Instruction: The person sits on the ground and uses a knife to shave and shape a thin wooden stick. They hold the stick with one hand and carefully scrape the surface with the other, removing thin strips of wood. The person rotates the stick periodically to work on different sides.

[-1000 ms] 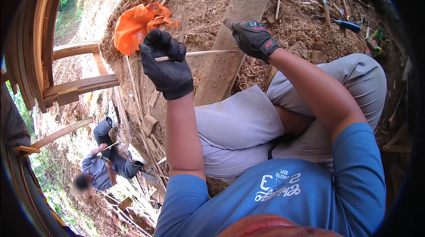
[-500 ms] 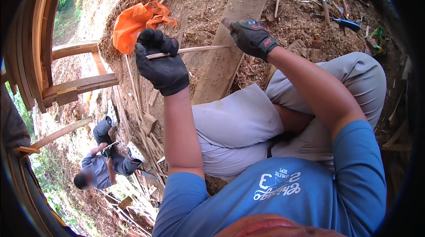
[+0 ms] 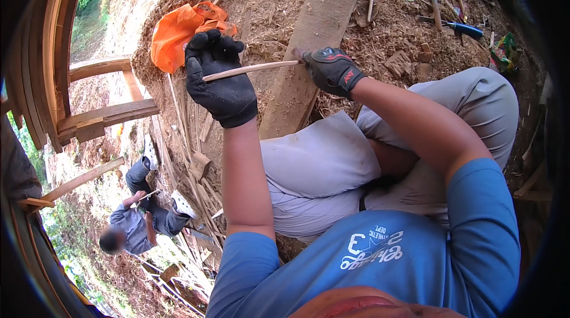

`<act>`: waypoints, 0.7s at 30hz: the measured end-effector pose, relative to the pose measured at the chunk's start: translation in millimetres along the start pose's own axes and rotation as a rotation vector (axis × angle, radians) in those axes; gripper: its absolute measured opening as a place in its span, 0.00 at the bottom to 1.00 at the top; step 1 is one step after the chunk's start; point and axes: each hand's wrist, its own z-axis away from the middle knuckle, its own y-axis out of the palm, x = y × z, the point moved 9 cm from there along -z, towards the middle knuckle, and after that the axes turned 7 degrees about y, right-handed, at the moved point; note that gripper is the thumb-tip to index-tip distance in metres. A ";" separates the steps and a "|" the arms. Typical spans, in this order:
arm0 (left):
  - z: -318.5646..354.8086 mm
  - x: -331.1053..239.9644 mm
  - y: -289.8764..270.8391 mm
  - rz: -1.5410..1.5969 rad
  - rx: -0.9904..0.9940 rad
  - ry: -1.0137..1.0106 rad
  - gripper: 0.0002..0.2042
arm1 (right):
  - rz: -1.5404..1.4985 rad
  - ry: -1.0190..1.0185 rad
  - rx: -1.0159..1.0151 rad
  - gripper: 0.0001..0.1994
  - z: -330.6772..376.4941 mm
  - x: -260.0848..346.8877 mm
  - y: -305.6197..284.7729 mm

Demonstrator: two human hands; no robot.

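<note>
A thin pale wooden stick (image 3: 255, 68) runs between my two gloved hands above a plank. My left hand (image 3: 221, 83), in a black glove, is turned palm up with its fingers loosely bent and apart. The stick's left end lies across that palm near the thumb, with no finger wrapped over it. My right hand (image 3: 329, 71), in a black glove with red trim, is closed at the stick's other end. A bare fingertip shows at its front; the inside of this grip is hidden.
A wide wooden plank (image 3: 323, 15) lies on ground covered with shavings. An orange plastic bag (image 3: 169, 42) is beyond my left hand. At the far right lie a blue-handled tool (image 3: 466, 30) and another long-handled tool (image 3: 435, 9). Another person (image 3: 133, 223) sits lower left, holding a thin strip.
My left fingers have loosened from around the stick, leaving it across the palm. My right hand has moved down and slightly left, onto the stick's end.
</note>
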 end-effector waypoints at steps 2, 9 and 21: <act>2.4 -0.4 -5.5 -0.008 0.003 0.002 0.23 | -0.093 -0.010 0.048 0.19 7.0 28.6 -9.1; 4.4 5.7 14.9 -0.070 -0.042 0.053 0.23 | -0.174 -0.005 -0.091 0.25 8.0 6.7 4.9; 4.7 7.8 23.9 -0.011 0.047 0.040 0.24 | -0.119 -0.036 -0.138 0.19 21.1 53.8 -24.3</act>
